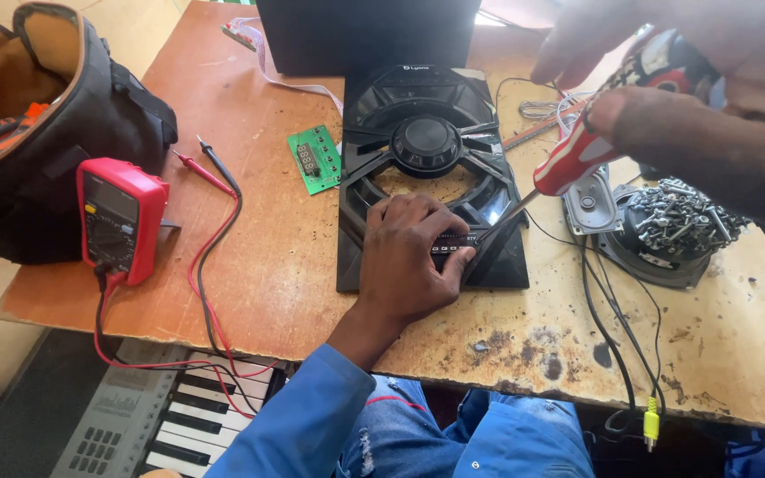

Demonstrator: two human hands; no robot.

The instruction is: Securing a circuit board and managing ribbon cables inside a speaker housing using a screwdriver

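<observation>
My left hand (409,257) presses down on the lower part of a black plastic speaker front panel (427,133) that lies flat on the worn wooden table (267,265). Its fingers rest on a small control strip on that panel. My right hand (692,97), close to the camera at the upper right, grips a screwdriver by its red and white handle (573,164). The metal shaft slants down to the left, and its tip meets the panel right beside my left fingertips.
A green circuit board (314,158) lies left of the panel. A red multimeter (119,217) with its probes stands by a black tool bag (37,124). To the right is a speaker magnet covered in screws (675,221). A music keyboard (170,416) sits below the table's front edge.
</observation>
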